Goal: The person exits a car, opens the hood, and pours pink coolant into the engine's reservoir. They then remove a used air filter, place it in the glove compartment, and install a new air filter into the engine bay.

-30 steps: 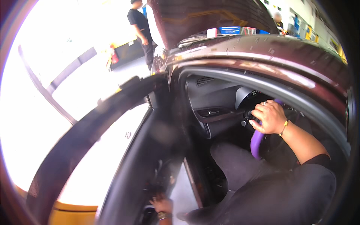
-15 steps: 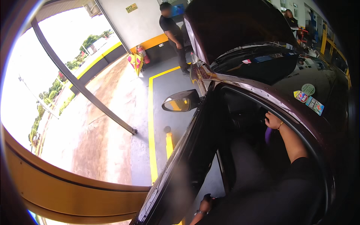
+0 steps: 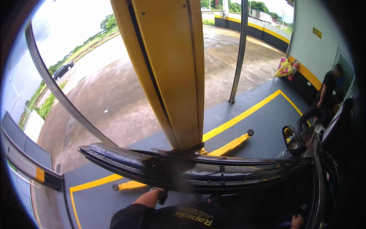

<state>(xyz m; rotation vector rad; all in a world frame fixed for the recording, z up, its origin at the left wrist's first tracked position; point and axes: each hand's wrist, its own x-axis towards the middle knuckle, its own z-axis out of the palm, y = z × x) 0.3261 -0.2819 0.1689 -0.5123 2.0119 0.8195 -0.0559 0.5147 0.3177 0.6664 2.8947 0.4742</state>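
Presumably, the car door point(image 3: 206, 171) is heavy and stiff, its paint smooth and slippery if wet; its inner edge suits a firm hold; it stands ajar beside the yellow post point(image 3: 169, 76); the left hand point(image 3: 163, 195) is just inside it, the right hand point(image 3: 297, 221) in the cabin point(image 3: 289, 198); shadow hides the cabin's contents, and I cannot tell whether either hand's fingers grasp anything.

Left forearm point(image 3: 146, 198) extended; right hand point(image 3: 297, 221) well apart

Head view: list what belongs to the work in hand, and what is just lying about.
Likely with the work:
- car door, near left hand
- car body, near right hand

Just around:
- yellow-and-pink umbrella
- red fire extinguisher
- dark vehicle outside
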